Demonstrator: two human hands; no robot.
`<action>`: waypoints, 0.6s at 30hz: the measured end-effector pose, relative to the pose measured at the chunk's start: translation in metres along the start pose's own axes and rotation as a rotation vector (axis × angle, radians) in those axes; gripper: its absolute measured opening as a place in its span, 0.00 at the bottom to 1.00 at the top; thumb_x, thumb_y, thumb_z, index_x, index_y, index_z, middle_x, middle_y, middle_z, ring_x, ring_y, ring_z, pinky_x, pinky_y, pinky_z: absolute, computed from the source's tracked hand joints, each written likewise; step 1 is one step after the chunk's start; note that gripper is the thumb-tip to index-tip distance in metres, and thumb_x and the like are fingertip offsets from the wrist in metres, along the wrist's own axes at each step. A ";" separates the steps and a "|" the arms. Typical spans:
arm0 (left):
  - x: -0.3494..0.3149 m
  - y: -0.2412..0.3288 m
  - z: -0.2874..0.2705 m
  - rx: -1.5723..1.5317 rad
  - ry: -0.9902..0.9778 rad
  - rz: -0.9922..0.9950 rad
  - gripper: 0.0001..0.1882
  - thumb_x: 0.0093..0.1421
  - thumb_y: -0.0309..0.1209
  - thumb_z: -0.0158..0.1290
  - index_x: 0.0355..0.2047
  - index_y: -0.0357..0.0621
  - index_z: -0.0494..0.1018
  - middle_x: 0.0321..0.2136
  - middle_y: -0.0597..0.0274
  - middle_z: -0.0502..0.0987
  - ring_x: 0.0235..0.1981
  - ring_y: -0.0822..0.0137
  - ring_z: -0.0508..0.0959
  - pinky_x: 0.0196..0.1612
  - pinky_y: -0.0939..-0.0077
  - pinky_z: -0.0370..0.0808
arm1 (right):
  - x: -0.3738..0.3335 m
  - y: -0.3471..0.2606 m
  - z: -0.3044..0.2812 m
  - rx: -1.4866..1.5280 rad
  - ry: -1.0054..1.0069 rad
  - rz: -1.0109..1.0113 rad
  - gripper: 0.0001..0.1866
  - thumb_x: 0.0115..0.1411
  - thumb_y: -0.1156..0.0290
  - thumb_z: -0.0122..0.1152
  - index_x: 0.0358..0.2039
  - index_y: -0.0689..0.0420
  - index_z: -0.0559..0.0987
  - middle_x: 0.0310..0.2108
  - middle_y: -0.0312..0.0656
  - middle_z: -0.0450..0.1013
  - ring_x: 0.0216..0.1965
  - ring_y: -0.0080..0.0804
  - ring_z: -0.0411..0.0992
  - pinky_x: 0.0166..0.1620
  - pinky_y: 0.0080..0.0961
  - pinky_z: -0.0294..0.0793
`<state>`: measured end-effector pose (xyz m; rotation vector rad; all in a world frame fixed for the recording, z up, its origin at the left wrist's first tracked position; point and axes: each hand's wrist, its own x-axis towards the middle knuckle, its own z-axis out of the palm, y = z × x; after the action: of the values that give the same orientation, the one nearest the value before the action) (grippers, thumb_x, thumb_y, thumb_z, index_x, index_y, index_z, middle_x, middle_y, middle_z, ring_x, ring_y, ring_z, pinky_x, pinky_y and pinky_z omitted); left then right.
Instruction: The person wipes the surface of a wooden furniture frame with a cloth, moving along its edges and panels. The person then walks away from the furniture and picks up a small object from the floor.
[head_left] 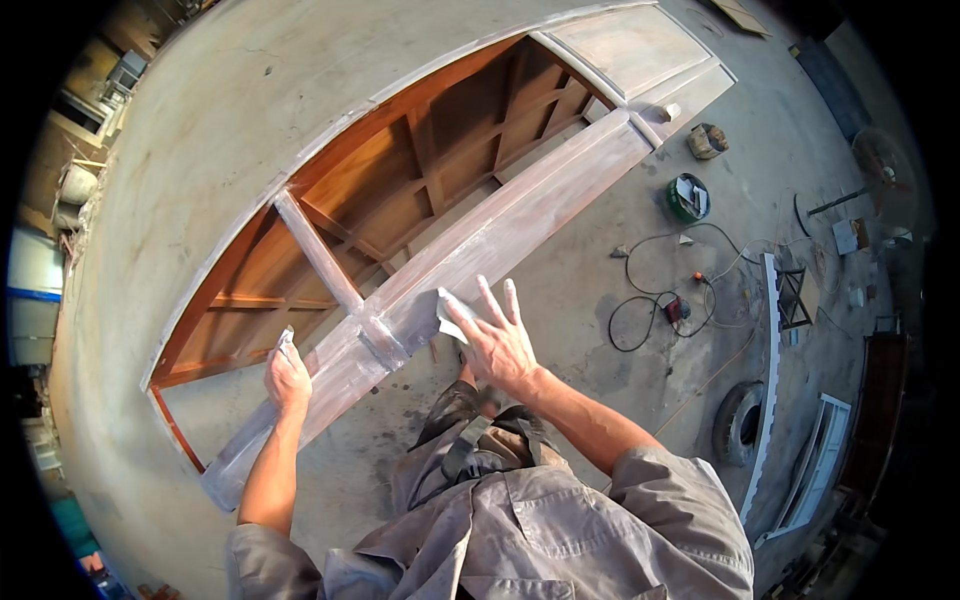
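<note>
A large arched wooden panel frame stretches diagonally in front of me, its outer faces dusted whitish and its lattice inside bare reddish brown. My right hand lies over the near broad rail with fingers spread, a white sheet like folded sandpaper caught under its index side against the wood. Close to the rail's left part, beside the short crossbar, my left hand is closed with a small whitish folded piece showing at the thumb. What that piece is cannot be made out.
On the concrete floor to the right are a green bucket, a worn tub, a red power tool with looping cords, and a tire. A long white strip and a white frame lie farther right.
</note>
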<state>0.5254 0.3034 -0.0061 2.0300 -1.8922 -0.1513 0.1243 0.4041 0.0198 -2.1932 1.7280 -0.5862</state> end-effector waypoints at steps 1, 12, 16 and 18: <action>-0.002 0.002 -0.003 0.013 -0.004 -0.005 0.23 0.75 0.42 0.44 0.38 0.32 0.78 0.37 0.35 0.80 0.40 0.34 0.77 0.44 0.45 0.72 | 0.011 0.037 -0.020 -0.126 0.165 0.039 0.41 0.57 0.72 0.60 0.73 0.51 0.63 0.63 0.39 0.74 0.77 0.60 0.47 0.75 0.70 0.32; 0.002 0.004 -0.005 -0.002 -0.079 -0.027 0.21 0.75 0.40 0.43 0.49 0.35 0.79 0.42 0.37 0.80 0.45 0.36 0.78 0.48 0.47 0.73 | 0.035 0.068 -0.043 -0.185 0.174 0.134 0.38 0.58 0.74 0.60 0.72 0.51 0.66 0.57 0.43 0.79 0.76 0.56 0.51 0.75 0.69 0.37; 0.004 0.000 0.000 -0.037 -0.030 0.036 0.22 0.74 0.40 0.44 0.47 0.33 0.79 0.40 0.36 0.80 0.43 0.35 0.78 0.47 0.46 0.73 | 0.065 0.108 -0.061 -0.193 0.348 0.357 0.36 0.64 0.74 0.57 0.73 0.53 0.62 0.63 0.44 0.74 0.75 0.64 0.50 0.74 0.68 0.38; 0.005 -0.001 0.001 -0.037 -0.066 0.023 0.20 0.74 0.39 0.44 0.52 0.38 0.79 0.44 0.39 0.81 0.47 0.38 0.79 0.50 0.48 0.74 | 0.046 0.050 -0.008 -0.146 0.262 0.212 0.40 0.59 0.75 0.61 0.73 0.55 0.62 0.66 0.46 0.70 0.75 0.65 0.50 0.75 0.68 0.37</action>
<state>0.5260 0.2983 -0.0066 2.0016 -1.9371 -0.2488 0.0873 0.3474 0.0103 -2.0626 2.1673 -0.7411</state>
